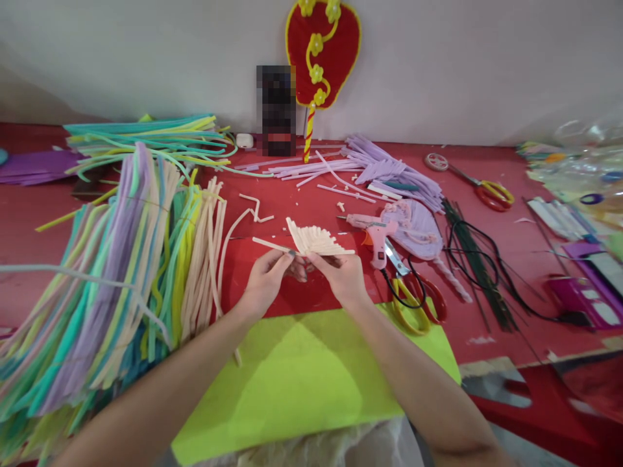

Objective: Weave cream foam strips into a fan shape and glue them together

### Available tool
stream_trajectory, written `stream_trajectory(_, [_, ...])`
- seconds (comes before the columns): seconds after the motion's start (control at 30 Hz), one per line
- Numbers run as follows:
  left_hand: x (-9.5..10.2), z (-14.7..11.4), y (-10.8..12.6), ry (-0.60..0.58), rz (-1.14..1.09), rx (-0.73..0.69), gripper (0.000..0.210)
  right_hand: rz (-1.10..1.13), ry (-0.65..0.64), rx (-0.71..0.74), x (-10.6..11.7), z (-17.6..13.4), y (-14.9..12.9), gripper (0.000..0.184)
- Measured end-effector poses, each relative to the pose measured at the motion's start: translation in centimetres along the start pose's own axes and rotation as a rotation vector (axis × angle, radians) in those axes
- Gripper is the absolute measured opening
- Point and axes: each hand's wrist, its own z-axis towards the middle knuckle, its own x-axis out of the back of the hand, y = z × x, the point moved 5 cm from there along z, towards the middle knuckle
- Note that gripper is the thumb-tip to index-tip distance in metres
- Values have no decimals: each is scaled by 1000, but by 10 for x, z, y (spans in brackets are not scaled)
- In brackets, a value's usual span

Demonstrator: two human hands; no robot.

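Both hands meet in front of me over the red table. Between them is a cream fan-shaped piece (318, 240) made of pipe cleaner lengths set side by side. My right hand (341, 275) pinches its lower edge. My left hand (270, 275) has its fingers closed on a cream pipe cleaner (267, 244) that sticks out to the left. Whether this stem is joined to the fan is hidden by the fingers. Bent cream pipe cleaner pieces (256, 211) lie beyond my left hand. A pink glue gun (377, 237) rests to the right of my right hand.
Bundles of coloured pipe cleaners (131, 259) pile up at the left. Scissors (411, 305) and a lilac fan (413, 227) lie at the right, near dark green wires (479, 272) and a black cord. A red fan (324, 52) stands against the wall. Lime-green felt (292, 383) covers the near edge.
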Motion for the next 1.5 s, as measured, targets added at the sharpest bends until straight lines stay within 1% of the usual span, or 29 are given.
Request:
stream_trajectory(0.13, [1,0,0,1,39,-26,21,-20,14,5,2,1,1,21])
stream_trajectory(0.3, [2,0,-1,-6,20,-28,22,-21,10,12,1,1,0,21])
stream_trajectory(0.37, [2,1,-3,-25,-1,11,23,-42,6,8,3,1,-1,21])
stream_trajectory(0.53, [-1,1,-11,-170,-72,167,28,-50,-85,1,8,2,-1,23])
stream_trajectory(0.6, [-3,0,-12,-195,-94,201,25,-50,-102,10,10,2,-1,23])
stream_trajectory(0.7, [-4,-1,-12,-184,-114,229,22,-63,-114,21,11,3,0,22])
stream_trajectory(0.8, [-5,0,-11,-187,-111,246,24,-76,-134,25,10,3,0,20])
stream_trajectory(0.97, [-4,1,-11,-207,-94,236,25,-105,-120,21,10,3,-5,24])
stream_trajectory(1.17, [-4,0,-13,-236,-103,232,24,-40,-160,-23,9,4,0,25])
stream_trajectory(1.5, [-3,2,-12,-200,-72,218,23,-29,-148,-7,8,4,0,19])
